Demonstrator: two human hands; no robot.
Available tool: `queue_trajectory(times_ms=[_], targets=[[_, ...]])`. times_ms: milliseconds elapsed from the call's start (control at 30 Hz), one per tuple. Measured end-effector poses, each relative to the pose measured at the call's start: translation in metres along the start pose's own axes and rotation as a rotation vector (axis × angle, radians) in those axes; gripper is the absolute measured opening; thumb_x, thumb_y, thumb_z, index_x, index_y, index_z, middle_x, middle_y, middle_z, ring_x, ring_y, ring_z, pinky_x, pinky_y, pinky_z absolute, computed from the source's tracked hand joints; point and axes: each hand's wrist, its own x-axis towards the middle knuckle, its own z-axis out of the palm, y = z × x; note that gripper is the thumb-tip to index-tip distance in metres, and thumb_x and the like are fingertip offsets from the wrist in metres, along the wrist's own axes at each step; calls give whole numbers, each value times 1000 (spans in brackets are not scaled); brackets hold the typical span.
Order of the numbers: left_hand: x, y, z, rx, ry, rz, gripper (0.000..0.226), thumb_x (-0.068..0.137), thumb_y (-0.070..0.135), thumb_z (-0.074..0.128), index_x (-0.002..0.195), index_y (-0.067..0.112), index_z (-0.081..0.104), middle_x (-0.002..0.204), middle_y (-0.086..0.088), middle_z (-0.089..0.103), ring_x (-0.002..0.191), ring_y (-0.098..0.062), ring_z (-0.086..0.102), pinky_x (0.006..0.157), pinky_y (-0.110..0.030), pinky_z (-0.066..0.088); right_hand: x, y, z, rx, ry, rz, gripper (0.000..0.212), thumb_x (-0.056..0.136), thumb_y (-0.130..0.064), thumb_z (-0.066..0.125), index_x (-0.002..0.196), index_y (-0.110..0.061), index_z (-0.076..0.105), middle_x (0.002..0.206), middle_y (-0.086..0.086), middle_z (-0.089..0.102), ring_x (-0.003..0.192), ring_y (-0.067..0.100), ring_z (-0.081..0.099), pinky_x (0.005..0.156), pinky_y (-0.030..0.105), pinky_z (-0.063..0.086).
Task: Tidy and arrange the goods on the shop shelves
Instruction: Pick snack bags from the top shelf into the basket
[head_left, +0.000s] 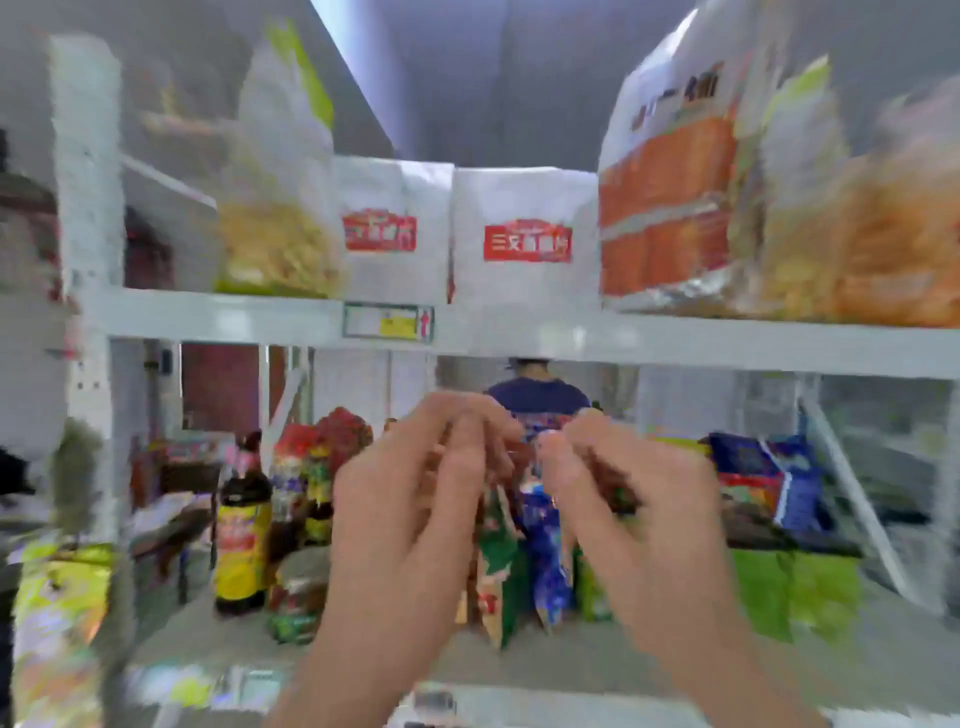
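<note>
left hand (410, 499): fingers are curling inward, tips gathering over the packet tops; blur is hiding whether they are pinching anything.
right hand (628, 514): mirroring it, fingers curling; whether it is holding anything cannot be told either.
green packet (496, 582): standing upright just below and between both grips, long axis running vertical, crinkly foil; the left hand is sitting nearer.
blue packet (545, 561): leaning just beside it, toward the right grip, glossy film.
sauce bottle (241, 535): standing left of the left grip, dark, smooth, wearing a yellow label.
upper shelf (519, 338): running above and beyond both grips, carrying white bags (524, 234), flat and papery.
</note>
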Motion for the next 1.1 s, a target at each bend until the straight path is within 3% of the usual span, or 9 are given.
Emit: queue_trajectory(times_ms=[133,300,400,500,633,767,900,1000,1100], targets=[[89,29,-46,44,12,115,26,104,19,44,92,24,67,78,8,66,77,-15,65,68,-30,50,92,-50,19,98,8,-59,40,102,-39,52,68,-19,53,54,3,49,52,20,51,56,44,42],[145,23,-91,106,40,165,26,102,17,44,92,20,68,77,5,66,75,-18,64,71,-47,53,149,-80,61,67,21,-125,35,101,-36,52,74,-16,63,59,-2,57,57,15,58,63,39,47],[180,12,-111,172,107,176,25,100,18,46,91,23,69,80,4,69,77,-16,65,73,-45,54,178,-88,84,23,64,-163,31,102,-33,54,78,-16,65,61,-1,61,57,17,61,65,42,50],[223,-18,-126,377,277,186,18,94,23,54,108,26,64,104,8,68,100,-13,62,84,-42,54,201,-88,101,3,115,-181,12,102,-25,56,92,-21,62,65,-1,62,58,18,63,61,44,54],[277,-81,-130,740,398,12,83,81,63,69,144,22,34,142,-13,47,129,-38,45,93,-51,51,217,-77,115,-47,181,-108,22,100,-24,59,119,-33,52,86,-10,67,73,6,66,68,31,60],[288,-132,-105,819,226,-283,119,70,77,70,155,24,5,152,-19,30,129,-47,42,98,-60,46,220,-59,119,-210,159,38,42,99,-30,61,135,-33,39,108,-11,62,89,5,59,71,8,38],[293,-153,-95,917,238,-354,123,77,63,73,157,26,-13,147,-24,32,123,-45,44,92,-56,48,221,-40,108,-345,105,104,44,98,-27,61,134,-32,35,107,-6,62,88,11,59,66,19,39],[294,-154,-106,802,289,-296,105,83,64,64,156,31,-3,136,-21,44,116,-44,48,88,-56,48,222,-29,94,-412,80,111,38,98,-26,59,130,-30,38,103,-7,62,88,14,61,60,17,33],[285,-149,-127,556,304,-231,108,74,52,77,155,34,7,134,-15,50,120,-39,52,90,-55,50,224,-19,89,-433,63,115,29,99,-27,60,124,-30,45,99,-9,64,85,12,62,61,18,38]])
